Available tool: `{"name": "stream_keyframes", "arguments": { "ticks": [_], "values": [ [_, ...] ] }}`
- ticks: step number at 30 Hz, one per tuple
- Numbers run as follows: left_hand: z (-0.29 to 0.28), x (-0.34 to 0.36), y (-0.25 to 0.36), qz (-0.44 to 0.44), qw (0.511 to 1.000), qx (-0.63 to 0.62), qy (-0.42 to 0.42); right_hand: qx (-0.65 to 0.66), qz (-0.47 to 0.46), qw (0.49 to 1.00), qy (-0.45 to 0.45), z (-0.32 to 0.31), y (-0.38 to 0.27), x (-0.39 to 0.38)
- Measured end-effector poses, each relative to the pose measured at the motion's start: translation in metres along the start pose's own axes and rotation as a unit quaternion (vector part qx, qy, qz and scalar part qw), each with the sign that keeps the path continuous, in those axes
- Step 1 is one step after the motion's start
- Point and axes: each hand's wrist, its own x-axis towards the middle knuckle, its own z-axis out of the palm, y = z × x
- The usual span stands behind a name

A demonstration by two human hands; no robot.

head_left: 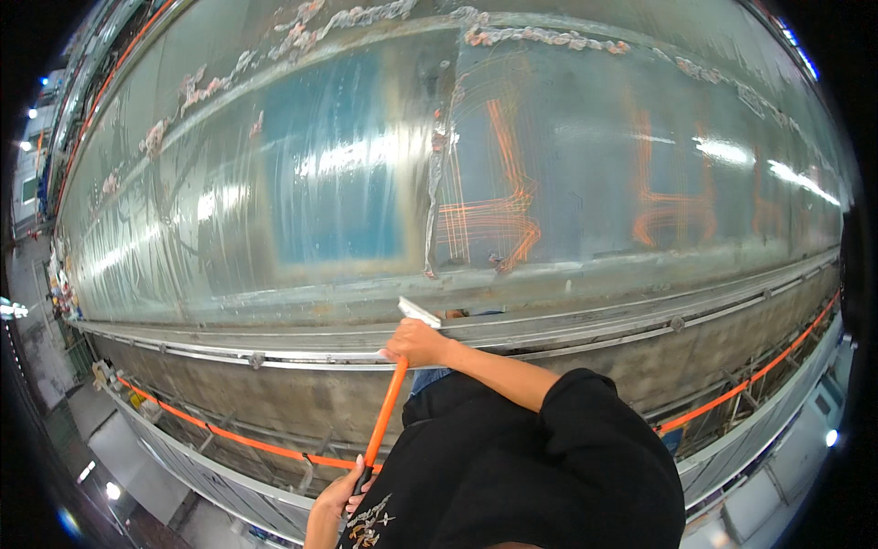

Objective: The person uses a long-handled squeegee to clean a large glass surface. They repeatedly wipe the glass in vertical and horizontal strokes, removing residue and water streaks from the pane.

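Across my front I hold a long orange-handled tool with a pale, flat, blade-like head, which looks like a scraper. My right hand is closed round the upper handle just below that head, over the metal edge rail. Lower down, close to my body, my left hand is wrapped round the black grip at the other end. Beyond the head lies a broad, shiny, film-covered surface. Whether the head touches its near edge, I cannot tell.
Crumpled pinkish strips run along the surface's far part, and a wrinkled seam crosses it. Beneath the film show a blue panel and orange lines. Metal rails line the near edge; an orange bar runs behind me.
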Motion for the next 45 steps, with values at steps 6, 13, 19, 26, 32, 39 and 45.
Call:
{"name": "stream_keyframes", "arguments": {
  "ticks": [6, 13, 19, 26, 32, 39, 45],
  "values": [
    [0.044, -0.031, 0.102, 0.067, 0.988, 0.067, -0.125, -0.106, -0.057, 0.987, 0.11, -0.08, 0.064, 0.044],
    [0.067, -0.088, 0.25, 0.002, 0.986, -0.057, -0.157, -0.145, -0.062, 0.968, 0.196, -0.153, 0.153, 0.139],
    [0.112, -0.116, 0.428, 0.055, 0.963, -0.109, -0.24, -0.219, -0.096, 0.945, 0.226, -0.297, 0.282, 0.262],
    [0.113, -0.094, 0.446, 0.099, 0.921, -0.16, -0.342, -0.184, -0.023, 0.979, 0.081, -0.326, 0.284, 0.28],
    [0.044, -0.023, 0.205, 0.071, 0.945, -0.169, -0.269, -0.095, -0.021, 0.995, 0.039, -0.14, 0.162, 0.145],
    [-0.004, 0.018, 0.009, 0.05, 0.998, 0.016, 0.031, -0.11, 0.042, 0.988, 0.102, -0.022, 0.001, 0.004],
    [0.043, -0.016, 0.071, 0.036, 0.997, 0.065, -0.016, -0.098, -0.015, 0.986, 0.137, -0.068, 0.042, 0.029]
  ]
}}
